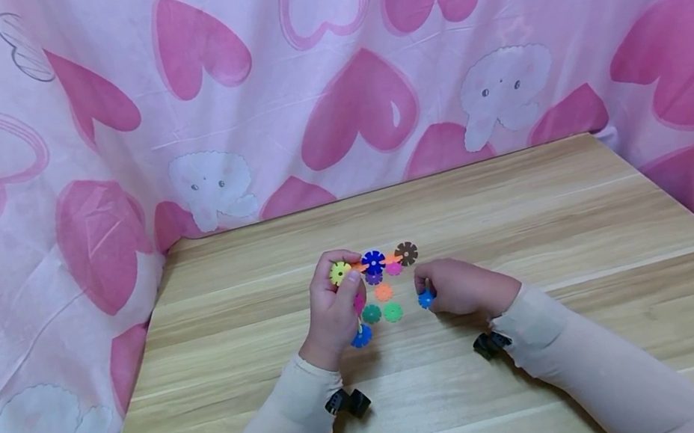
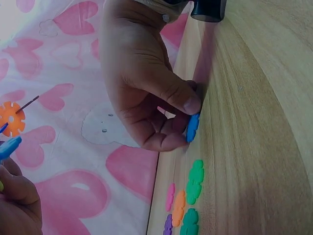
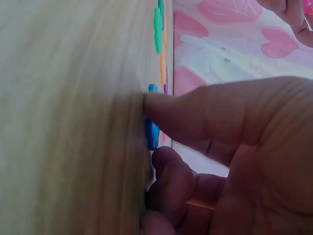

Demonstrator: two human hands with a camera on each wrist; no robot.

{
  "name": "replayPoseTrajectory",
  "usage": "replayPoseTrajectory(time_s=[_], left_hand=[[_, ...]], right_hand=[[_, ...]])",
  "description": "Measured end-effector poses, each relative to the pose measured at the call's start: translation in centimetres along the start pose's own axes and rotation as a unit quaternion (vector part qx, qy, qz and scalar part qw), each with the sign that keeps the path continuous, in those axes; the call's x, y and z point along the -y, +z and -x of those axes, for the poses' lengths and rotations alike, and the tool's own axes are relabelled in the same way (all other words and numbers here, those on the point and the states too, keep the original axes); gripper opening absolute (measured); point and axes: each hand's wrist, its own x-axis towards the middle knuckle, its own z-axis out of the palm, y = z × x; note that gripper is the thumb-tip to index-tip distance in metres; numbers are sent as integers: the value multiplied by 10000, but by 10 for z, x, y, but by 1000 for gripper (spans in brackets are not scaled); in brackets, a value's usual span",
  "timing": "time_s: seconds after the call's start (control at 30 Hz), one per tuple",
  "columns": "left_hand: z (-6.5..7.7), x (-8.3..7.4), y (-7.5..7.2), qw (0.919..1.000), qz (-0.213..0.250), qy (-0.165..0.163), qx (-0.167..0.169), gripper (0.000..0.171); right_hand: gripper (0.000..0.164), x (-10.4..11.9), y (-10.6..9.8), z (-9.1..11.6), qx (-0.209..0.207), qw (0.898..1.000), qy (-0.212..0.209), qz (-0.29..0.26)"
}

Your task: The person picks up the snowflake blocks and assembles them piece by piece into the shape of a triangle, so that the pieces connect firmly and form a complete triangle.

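In the head view my left hand (image 1: 332,310) holds up a joined chain of notched plastic discs. The chain shows a yellow disc (image 1: 340,273) at the thumb, a dark blue disc (image 1: 373,263), a brown disc (image 1: 406,253) at its far end, and a blue disc (image 1: 361,336) below the hand; my fingers cover part of it. To the right, my right hand (image 1: 467,284) pinches a single blue disc (image 2: 193,128) between thumb and fingers, low at the tabletop. The right wrist view shows my thumb across this blue disc (image 3: 152,132).
Several loose discs lie on the wooden table (image 1: 550,381) between my hands: light green (image 1: 392,311), dark green (image 1: 371,313), orange (image 1: 384,291), purple (image 1: 374,279) and pink (image 1: 394,268). A pink heart-patterned curtain (image 1: 279,129) hangs behind the table and along its sides.
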Motion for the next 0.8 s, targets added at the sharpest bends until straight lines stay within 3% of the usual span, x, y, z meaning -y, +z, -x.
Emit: replayPoseTrajectory(time_s=[0.33,0.53,0.63,0.8], left_hand=[[0,2,-2,10000,20,43,-23,20],[0,2,-3,10000,21,79,-35,20],[0,1,-4,9999,18,71,-78,20],[-2,0,-4,9997,69,142,-180,21]], right_hand=[[22,-2,-2,2,-80,10000,-38,-22],[17,-2,-7,3,-125,9937,-141,-1101],[19,-3,-12,2,-428,9818,-443,-1799],[33,-2,-27,8,-893,9417,-1256,-2990]])
